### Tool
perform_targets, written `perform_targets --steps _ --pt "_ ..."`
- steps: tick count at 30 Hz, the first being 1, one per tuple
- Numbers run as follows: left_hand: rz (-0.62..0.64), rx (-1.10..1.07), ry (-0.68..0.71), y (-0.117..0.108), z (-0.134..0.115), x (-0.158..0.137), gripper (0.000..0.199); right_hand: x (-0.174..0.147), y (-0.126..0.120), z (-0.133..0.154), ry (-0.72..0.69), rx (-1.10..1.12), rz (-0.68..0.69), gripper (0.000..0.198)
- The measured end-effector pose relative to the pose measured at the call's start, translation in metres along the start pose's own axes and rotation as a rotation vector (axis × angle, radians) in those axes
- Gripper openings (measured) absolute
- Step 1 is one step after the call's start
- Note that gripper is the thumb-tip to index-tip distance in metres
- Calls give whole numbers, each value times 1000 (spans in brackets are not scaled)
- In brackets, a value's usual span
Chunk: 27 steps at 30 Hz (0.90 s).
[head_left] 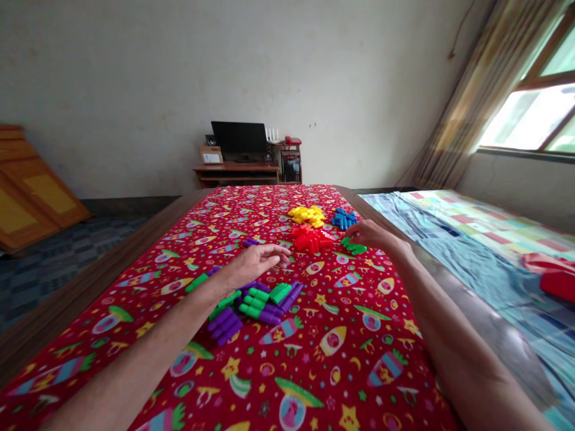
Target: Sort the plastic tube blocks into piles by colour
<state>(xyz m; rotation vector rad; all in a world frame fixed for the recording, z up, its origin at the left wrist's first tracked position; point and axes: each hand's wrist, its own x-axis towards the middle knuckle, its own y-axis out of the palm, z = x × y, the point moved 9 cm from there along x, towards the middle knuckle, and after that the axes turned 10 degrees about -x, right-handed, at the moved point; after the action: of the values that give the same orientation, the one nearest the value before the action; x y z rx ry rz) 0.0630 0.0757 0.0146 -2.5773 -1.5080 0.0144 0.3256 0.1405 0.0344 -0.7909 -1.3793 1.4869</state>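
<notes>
The right hand is at green blocks near the counter's right edge, its grip impossible to tell; the left hand hovers loosely parted, apparently empty. Likely light, stiff and slick, the blocks suit a pinch across their sides. Open cloth lies nearside.

Home; one room, apparently a bedroom. Far: desk with monitor, speaker and cardboard box, against a plain wall. Left: wooden cupboard on patterned floor. Right: bed with blue and checked bedding; window with long striped curtain. Near: counter under a red cloth printed with rockets and stars.
</notes>
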Motion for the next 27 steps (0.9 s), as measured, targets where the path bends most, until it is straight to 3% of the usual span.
perform_targets --steps 4,7,11,16,22,24,27 --pt "-2 7 3 0 1 1 41 -1 -12 -17 102 21 -228 20" --pt "-9 4 1 -1 1 1 42 -8 -19 -40 290 -43 -368 27" --pt "-20 -17 -4 -1 -1 0 43 -13 -2 -63 476 -149 -311 28" --pt "-29 -34 -14 -3 0 -2 41 -8 15 -63 430 -103 -255 24" --pt "-15 106 15 -8 -4 1 37 -12 -22 -55 414 52 -475 29" --pt "26 266 19 -7 -6 -1 37 -6 -32 -33 307 170 -487 29" --pt "71 583 14 -12 -7 -8 39 5 -30 29 41 318 -418 27"
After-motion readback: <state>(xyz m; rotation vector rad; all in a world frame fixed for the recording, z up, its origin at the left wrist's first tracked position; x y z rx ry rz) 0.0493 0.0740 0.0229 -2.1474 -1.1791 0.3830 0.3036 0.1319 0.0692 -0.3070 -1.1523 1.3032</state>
